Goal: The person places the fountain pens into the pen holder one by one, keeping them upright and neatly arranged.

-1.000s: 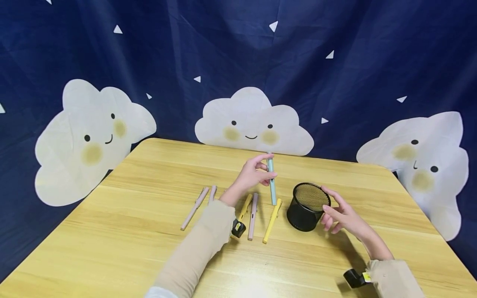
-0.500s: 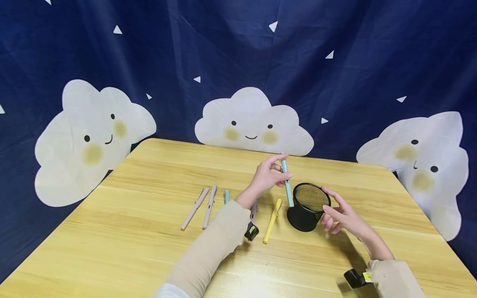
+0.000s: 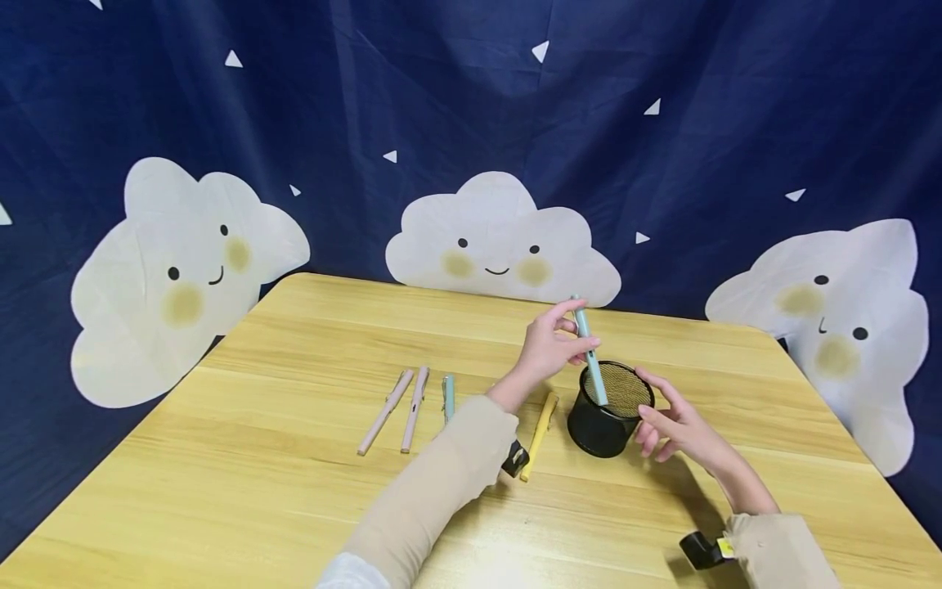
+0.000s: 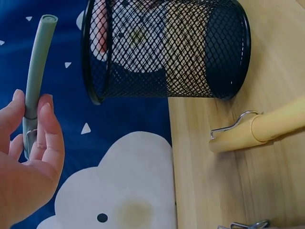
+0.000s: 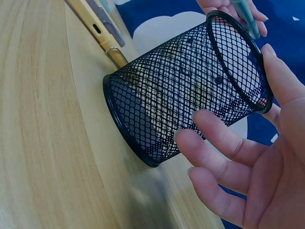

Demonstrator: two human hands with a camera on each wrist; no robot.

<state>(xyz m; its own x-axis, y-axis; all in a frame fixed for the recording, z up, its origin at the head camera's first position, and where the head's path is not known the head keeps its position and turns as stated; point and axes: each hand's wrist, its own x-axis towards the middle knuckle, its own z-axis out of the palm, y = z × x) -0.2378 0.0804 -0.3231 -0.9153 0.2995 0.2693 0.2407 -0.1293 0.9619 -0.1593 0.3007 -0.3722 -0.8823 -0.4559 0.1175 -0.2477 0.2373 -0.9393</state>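
My left hand [image 3: 548,339] pinches a light teal capped pen [image 3: 591,368] between thumb and fingers. The pen slants, its lower end in front of the opening of a black mesh pen holder [image 3: 598,432]. In the left wrist view the teal pen [image 4: 40,62] stands apart from the rim of the mesh pen holder [image 4: 157,52]. The holder is upright on the table. My right hand [image 3: 680,425] holds its rim with thumb and index finger; the other fingers [image 5: 224,164] curve loosely beside the mesh wall.
On the wooden table [image 3: 221,483] lie two pale pink pens [image 3: 386,411] [image 3: 414,409], another teal pen [image 3: 449,397] partly under my left sleeve, and a yellow pen [image 3: 540,433] close to the holder. Other pens are hidden by the left arm. A dark blue cloud-print curtain [image 3: 331,98] hangs behind.
My left hand has carried the teal pen rightward, from above the pens to the holder's opening. The right hand and the holder have stayed in place.
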